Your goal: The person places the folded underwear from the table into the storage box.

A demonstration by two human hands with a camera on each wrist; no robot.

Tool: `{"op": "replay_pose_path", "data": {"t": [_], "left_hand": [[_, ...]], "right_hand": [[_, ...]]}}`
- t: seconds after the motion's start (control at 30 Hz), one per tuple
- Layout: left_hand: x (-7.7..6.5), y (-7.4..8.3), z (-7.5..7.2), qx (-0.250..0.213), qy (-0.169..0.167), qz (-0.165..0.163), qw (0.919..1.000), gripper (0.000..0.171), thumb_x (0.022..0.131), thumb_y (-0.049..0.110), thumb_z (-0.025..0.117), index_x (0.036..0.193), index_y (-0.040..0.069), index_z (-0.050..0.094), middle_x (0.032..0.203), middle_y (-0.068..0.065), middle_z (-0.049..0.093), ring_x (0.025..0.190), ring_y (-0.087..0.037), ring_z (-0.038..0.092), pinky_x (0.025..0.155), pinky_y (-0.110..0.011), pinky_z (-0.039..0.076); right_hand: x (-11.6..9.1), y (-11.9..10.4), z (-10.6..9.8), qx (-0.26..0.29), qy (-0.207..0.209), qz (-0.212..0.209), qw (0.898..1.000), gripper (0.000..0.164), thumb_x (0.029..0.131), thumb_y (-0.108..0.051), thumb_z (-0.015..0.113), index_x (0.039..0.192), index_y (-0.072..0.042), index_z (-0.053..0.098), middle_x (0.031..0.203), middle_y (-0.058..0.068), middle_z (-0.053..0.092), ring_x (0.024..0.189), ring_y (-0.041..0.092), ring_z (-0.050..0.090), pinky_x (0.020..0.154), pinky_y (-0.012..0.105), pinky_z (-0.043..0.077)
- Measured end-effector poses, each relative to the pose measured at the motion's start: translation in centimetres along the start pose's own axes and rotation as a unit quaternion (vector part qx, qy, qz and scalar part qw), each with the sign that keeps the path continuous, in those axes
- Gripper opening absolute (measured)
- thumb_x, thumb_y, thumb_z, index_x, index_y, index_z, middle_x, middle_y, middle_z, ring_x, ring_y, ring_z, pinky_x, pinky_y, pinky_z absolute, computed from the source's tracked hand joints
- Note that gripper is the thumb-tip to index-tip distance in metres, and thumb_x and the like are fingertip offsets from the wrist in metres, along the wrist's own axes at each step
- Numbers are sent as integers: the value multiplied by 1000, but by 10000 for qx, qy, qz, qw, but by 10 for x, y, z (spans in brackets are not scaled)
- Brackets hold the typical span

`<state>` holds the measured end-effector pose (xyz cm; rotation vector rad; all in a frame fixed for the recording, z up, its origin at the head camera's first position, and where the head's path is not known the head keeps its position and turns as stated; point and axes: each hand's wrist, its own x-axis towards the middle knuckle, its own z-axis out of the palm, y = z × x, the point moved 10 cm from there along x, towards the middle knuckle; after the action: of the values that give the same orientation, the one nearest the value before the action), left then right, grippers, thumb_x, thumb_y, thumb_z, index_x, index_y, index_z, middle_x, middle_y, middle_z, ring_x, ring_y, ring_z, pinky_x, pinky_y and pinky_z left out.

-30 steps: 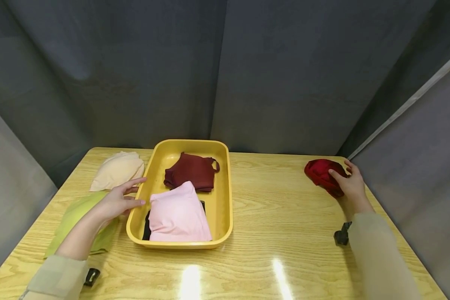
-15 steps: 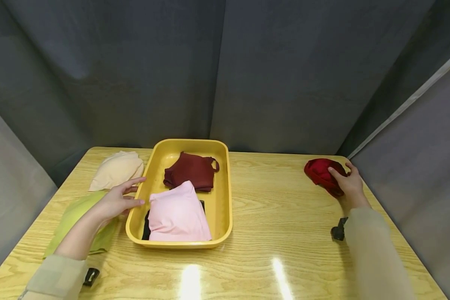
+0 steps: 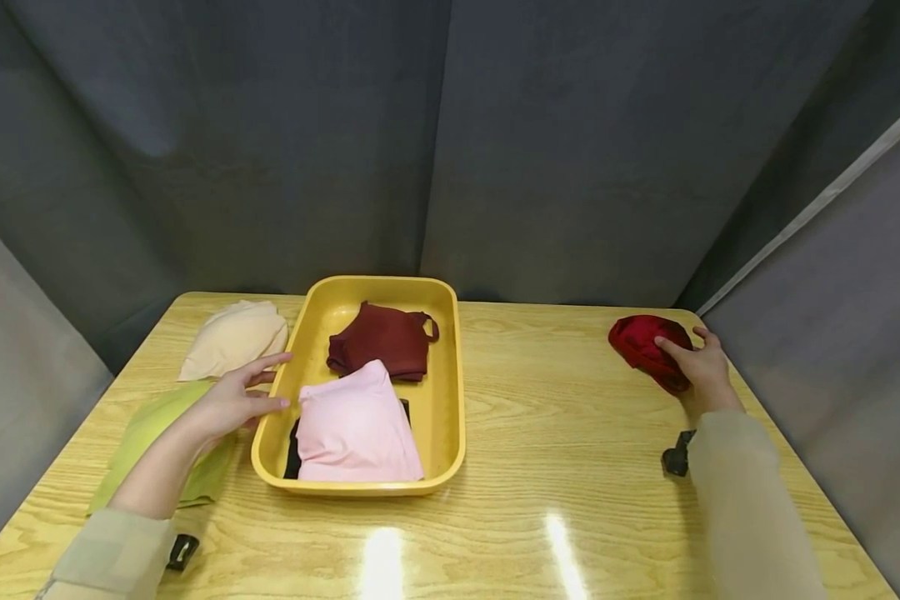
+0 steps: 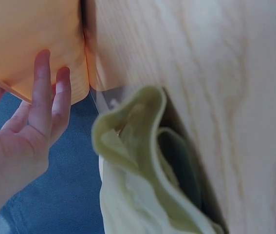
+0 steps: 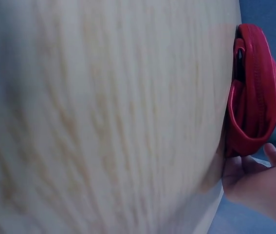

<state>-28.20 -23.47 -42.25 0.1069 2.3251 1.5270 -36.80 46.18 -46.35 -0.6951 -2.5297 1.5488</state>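
At two o'clock on the worktop (image 3: 555,417), the red cloth (image 3: 637,337) sits pinched by the right hand (image 3: 707,375), thumb on top; gather its folds evenly. The left hand (image 3: 232,406), fingers spread, gripping nothing, should lightly steady the yellow tub's nine-o'clock side.

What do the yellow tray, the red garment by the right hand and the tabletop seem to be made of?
Yellow tray: probably plastic, slightly glossy, from its smooth rounded rim.
Red garment: fabric with a faint sheen, from its folds and highlights; which fibre I can't tell.
Tabletop: wood or wood-look laminate, glossy; grain shows and light glares off it.
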Motion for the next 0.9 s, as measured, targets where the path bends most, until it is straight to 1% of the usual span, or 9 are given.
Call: {"op": "replay_pose_path", "data": {"t": [0.13,0.27,0.3,0.37,0.53,0.6,0.63,0.9], "left_hand": [[0,1,0,-52,-12,12,10000,72,88,9,65,149,14,27,134,-27,37,92,-24,59,70,-35,54],[-1,3,2,-87,-52,65,9999,73,88,9,65,150,13,25,135,-28,36,92,-23,59,69,-35,54],[-1,3,2,-82,-58,64,9999,73,88,9,65,150,13,25,136,-28,36,91,-23,59,68,-35,54],[-1,3,2,-74,-62,67,9999,73,88,9,65,150,13,25,137,-28,35,91,-23,59,68,-35,53],[0,3,1,-37,-35,47,10000,73,88,10,65,150,14,25,137,-27,35,91,-22,59,68,-36,53],[0,2,1,-8,-23,47,10000,73,88,10,65,150,14,26,137,-27,35,92,-23,59,69,-36,53],[0,3,1,-8,-23,45,10000,73,88,10,65,150,14,25,136,-27,36,92,-23,59,69,-36,53],[-1,3,2,34,-7,48,10000,74,88,11,65,150,14,25,138,-28,35,93,-24,59,70,-37,53]], "right_hand": [[1,0,0,-33,-33,16,10000,97,85,-45,64,151,-6,5,154,24,9,137,42,22,108,52,27],[-1,1,3,278,-88,81,9995,98,84,-37,68,151,-8,3,155,20,6,138,38,19,109,50,27],[-1,0,3,222,-67,44,9997,97,85,-35,69,151,-7,4,155,21,6,138,39,18,109,50,27],[-2,1,4,400,-72,108,9991,96,84,-31,70,151,-10,4,156,19,6,138,37,18,109,49,27],[-3,-2,0,263,85,-44,9996,91,84,-25,70,151,-10,10,155,20,9,138,38,19,109,49,27],[-4,-6,-3,-52,235,-227,9995,88,85,-25,69,150,-7,13,154,22,12,138,40,19,110,50,25],[-5,-8,-4,-72,266,-256,9993,87,85,-24,69,150,-7,14,154,22,12,138,39,18,110,50,24],[-8,-10,-6,-263,341,-469,9980,85,85,-20,69,150,-10,16,155,19,10,140,39,15,112,49,20]]}}
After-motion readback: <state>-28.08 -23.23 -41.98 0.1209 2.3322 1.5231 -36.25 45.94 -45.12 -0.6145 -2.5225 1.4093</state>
